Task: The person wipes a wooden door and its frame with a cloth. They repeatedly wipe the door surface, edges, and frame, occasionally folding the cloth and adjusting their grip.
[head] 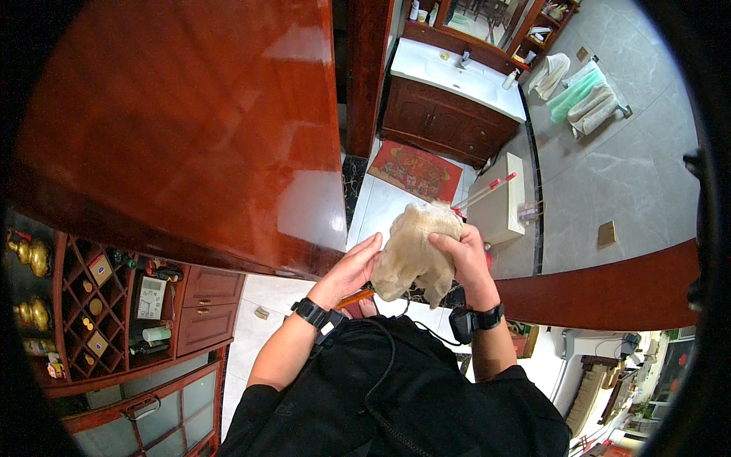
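A crumpled beige cloth [420, 245] is held up in front of my body. My right hand [465, 251] grips it from the right side, its thumb lying on top of the cloth. At the cloth's left edge is my left hand [357, 265], palm turned inward and thumb raised; whether its hidden fingers hold the cloth cannot be seen. Both wrists wear black straps with small devices. Below the cloth, part of my bare feet shows on the floor.
A large glossy red-brown wooden door [188, 125] stands at the left. Ahead lie a red doormat [416, 170] and a white washbasin [457, 80] on a wooden cabinet. Towels [594, 105] hang on the right wall, above a white box-shaped unit [502, 200]. A wine rack [94, 303] is lower left.
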